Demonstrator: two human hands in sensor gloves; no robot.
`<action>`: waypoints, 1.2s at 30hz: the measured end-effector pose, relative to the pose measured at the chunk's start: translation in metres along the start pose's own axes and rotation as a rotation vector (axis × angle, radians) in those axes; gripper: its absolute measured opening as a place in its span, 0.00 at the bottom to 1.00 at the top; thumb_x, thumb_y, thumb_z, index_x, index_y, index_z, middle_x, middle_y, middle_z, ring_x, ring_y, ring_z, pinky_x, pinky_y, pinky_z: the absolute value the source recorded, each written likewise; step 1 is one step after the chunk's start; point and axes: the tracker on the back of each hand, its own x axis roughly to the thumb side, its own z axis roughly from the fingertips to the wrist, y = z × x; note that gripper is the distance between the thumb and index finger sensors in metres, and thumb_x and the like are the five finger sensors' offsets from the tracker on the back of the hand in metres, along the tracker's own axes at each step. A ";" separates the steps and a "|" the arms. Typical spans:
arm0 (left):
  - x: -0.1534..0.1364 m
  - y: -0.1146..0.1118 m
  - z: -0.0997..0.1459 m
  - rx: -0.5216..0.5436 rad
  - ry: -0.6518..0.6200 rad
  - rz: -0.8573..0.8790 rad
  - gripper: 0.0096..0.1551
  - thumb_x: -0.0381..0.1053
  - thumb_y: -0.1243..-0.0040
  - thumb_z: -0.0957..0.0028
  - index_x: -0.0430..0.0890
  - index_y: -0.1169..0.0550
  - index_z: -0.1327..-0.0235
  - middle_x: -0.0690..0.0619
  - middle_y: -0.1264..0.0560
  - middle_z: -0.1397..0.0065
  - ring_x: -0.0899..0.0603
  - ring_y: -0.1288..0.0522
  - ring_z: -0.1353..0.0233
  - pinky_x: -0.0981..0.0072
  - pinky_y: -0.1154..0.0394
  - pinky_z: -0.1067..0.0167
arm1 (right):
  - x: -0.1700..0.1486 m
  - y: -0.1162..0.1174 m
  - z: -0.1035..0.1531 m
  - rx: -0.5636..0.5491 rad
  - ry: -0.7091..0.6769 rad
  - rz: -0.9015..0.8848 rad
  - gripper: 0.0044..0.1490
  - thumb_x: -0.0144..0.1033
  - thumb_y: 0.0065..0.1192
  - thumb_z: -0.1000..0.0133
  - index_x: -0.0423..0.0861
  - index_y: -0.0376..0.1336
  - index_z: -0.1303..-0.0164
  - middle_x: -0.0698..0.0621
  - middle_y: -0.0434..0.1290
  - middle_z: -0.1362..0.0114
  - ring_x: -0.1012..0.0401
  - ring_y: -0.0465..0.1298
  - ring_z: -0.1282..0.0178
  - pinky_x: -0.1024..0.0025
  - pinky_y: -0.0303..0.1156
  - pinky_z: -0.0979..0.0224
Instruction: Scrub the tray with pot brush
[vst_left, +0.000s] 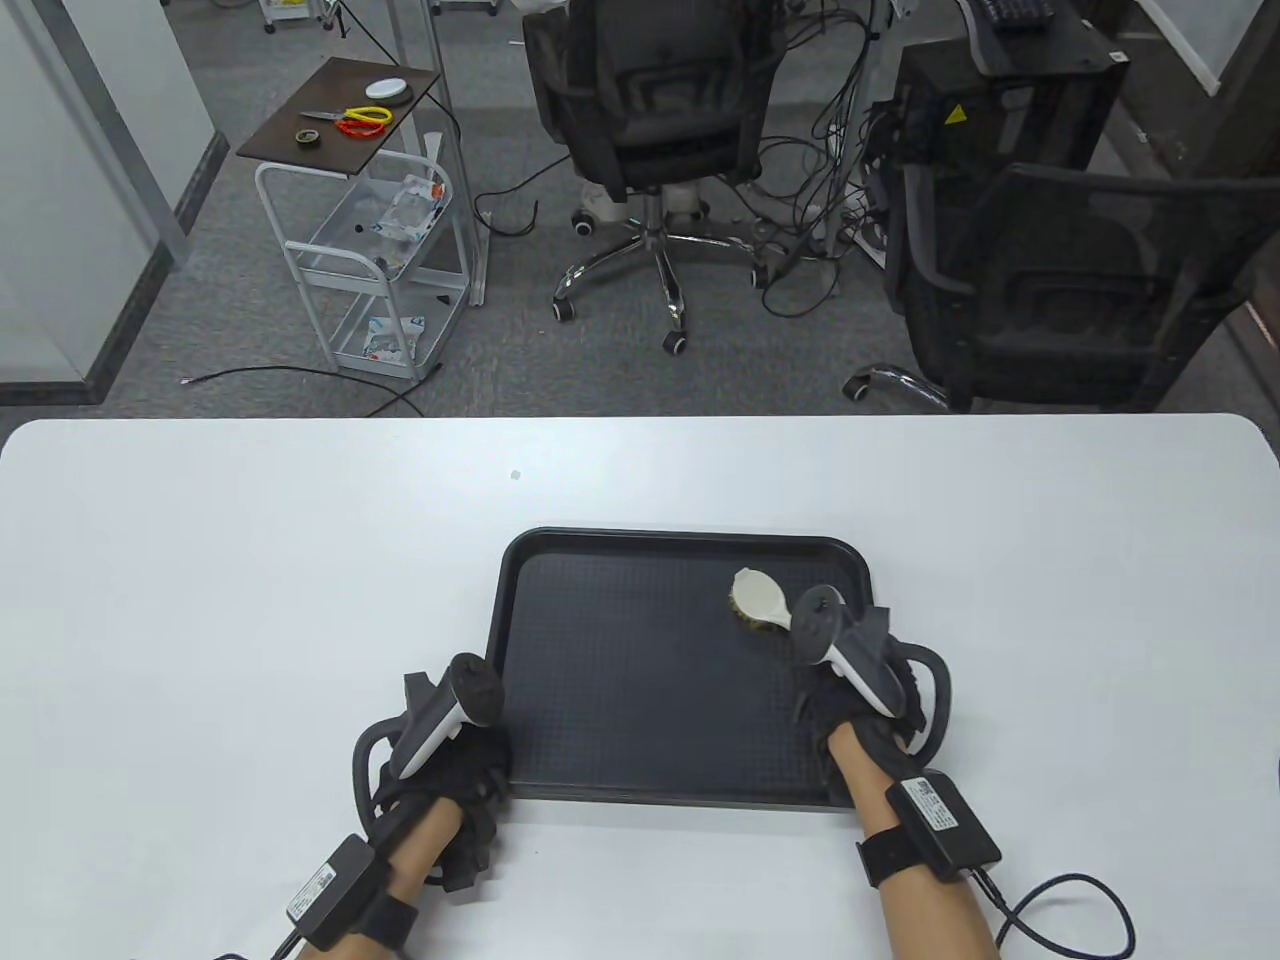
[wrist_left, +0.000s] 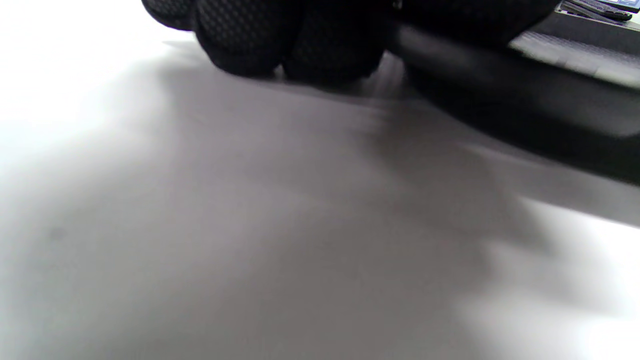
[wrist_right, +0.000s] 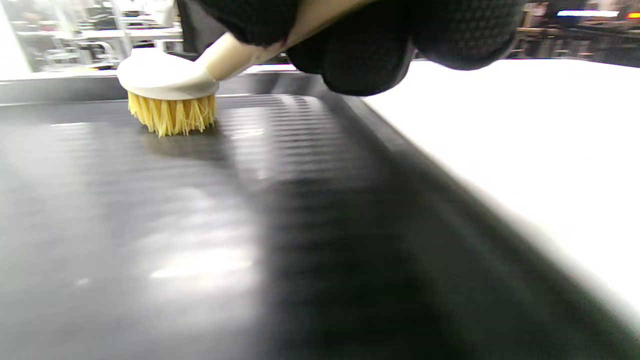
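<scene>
Right hand (vst_left: 850, 690), fingers clenched round the pot brush (wrist_right: 170, 95) handle, sets bristles on the tray (vst_left: 600, 700) floor; left hand (vst_left: 450, 750) grips the near-left rim, steadying it on the surface (vst_left: 200, 560).

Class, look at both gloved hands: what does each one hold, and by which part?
The right hand grips the pot brush by its handle. The left hand rests at the tray's near-left corner; a grip cannot be told.
</scene>
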 end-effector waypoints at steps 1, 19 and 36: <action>0.000 0.000 0.000 0.000 0.000 0.000 0.46 0.61 0.45 0.50 0.45 0.48 0.24 0.53 0.27 0.52 0.46 0.28 0.47 0.44 0.41 0.29 | -0.010 -0.002 -0.002 0.002 0.026 -0.001 0.33 0.33 0.64 0.46 0.57 0.63 0.28 0.46 0.68 0.27 0.52 0.78 0.40 0.51 0.76 0.39; 0.000 0.000 0.000 -0.001 0.001 0.001 0.46 0.61 0.45 0.50 0.45 0.48 0.24 0.52 0.27 0.52 0.46 0.28 0.47 0.44 0.41 0.29 | 0.067 -0.027 0.033 -0.064 -0.166 0.008 0.34 0.33 0.63 0.45 0.56 0.61 0.26 0.47 0.67 0.26 0.53 0.76 0.39 0.53 0.74 0.39; 0.000 0.000 0.000 -0.003 0.000 0.002 0.46 0.61 0.45 0.50 0.45 0.48 0.24 0.52 0.27 0.52 0.46 0.28 0.47 0.44 0.41 0.29 | 0.211 0.022 0.082 0.031 -0.437 -0.010 0.34 0.34 0.61 0.45 0.57 0.59 0.25 0.48 0.66 0.25 0.53 0.76 0.37 0.54 0.74 0.37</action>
